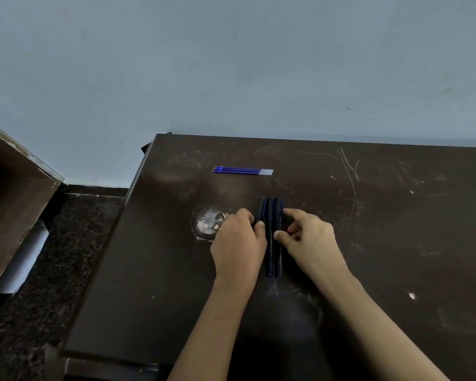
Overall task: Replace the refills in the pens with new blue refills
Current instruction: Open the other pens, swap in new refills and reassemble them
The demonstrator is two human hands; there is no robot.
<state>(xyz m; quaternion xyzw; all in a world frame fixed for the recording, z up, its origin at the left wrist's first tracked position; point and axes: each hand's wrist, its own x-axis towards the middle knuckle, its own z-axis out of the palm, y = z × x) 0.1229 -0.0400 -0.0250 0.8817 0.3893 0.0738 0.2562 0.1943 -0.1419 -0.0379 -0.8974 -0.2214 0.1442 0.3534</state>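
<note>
Three dark capped pens [271, 235] lie side by side on the dark brown table [382, 243], pointing away from me. My left hand [238, 243] curls its fingers round the leftmost pen, thumb on its cap. My right hand [305, 237] pinches the rightmost pen between thumb and curled fingers. Three blue refills [242, 170] with clear ends lie together farther back on the table, apart from both hands.
A round worn pale patch [209, 222] marks the tabletop just left of my left hand. The table's left edge [127, 210] drops to a speckled dark floor [52, 257]. A wooden cabinet [14, 202] stands at far left. A pale wall backs the table.
</note>
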